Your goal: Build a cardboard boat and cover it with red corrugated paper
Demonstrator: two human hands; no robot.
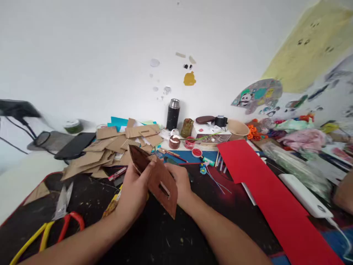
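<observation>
A brown painted cardboard piece (157, 180) with a narrow slot is held tilted above the dark mat. It has a second, darker panel at its upper left. My left hand (136, 186) pinches it between thumb and fingers near the joint of the two panels. Behind the right edge of the piece, my right hand (180, 182) grips it, its fingertips partly hidden by the cardboard. A yellow object (113, 202) lies on the mat beside my left hand, partly covered by it.
Scissors (62, 213) lie at the left, below stacked cardboard pieces (96, 152). A black flask (173, 114), paint jars (174, 142) and a bowl (238, 129) stand along the wall. Red card (264, 187) and a white power strip (306, 195) lie right; another person's arm (344, 191) shows there.
</observation>
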